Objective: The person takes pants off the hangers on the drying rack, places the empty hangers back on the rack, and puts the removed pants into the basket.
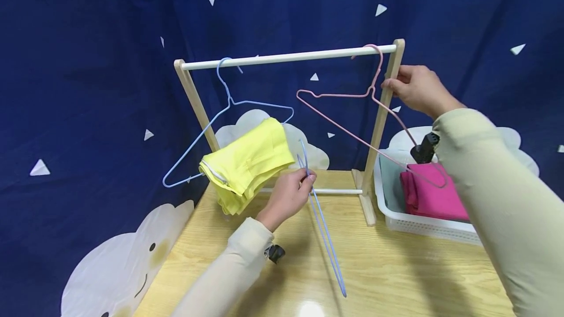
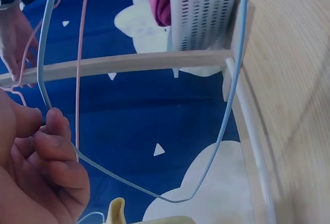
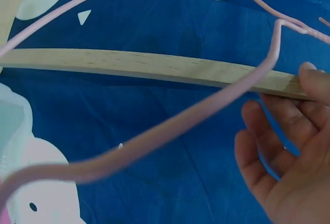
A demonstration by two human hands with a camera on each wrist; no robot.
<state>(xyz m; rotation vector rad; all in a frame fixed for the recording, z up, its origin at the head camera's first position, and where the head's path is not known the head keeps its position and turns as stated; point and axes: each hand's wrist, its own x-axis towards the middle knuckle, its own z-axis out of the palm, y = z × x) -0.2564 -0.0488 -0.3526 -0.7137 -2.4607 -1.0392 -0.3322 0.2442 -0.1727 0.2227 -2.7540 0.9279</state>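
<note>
Blue hanger [image 1: 328,239]: dangling over the tabletop [image 1: 370,268], in front of the rack [image 1: 286,57]. With the left hand [image 1: 288,194], pinching its wire; with the right hand [image 1: 416,89], gripping the rack's upright [image 1: 381,124] between thumb and fingers. Ideally steadying the upright and angling the wire clear of the yellow cloth [image 1: 251,155].

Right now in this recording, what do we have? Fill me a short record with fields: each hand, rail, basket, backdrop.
Left hand: pinches a loose blue hanger
Right hand: grips the right post of the rack
Rail: a hanging blue hanger with yellow clothing draped on it; a bare pink hanger
Basket: right of the rack; holds bright pink cloth and grey-green cloth
Backdrop: patterned dark blue curtain
</note>
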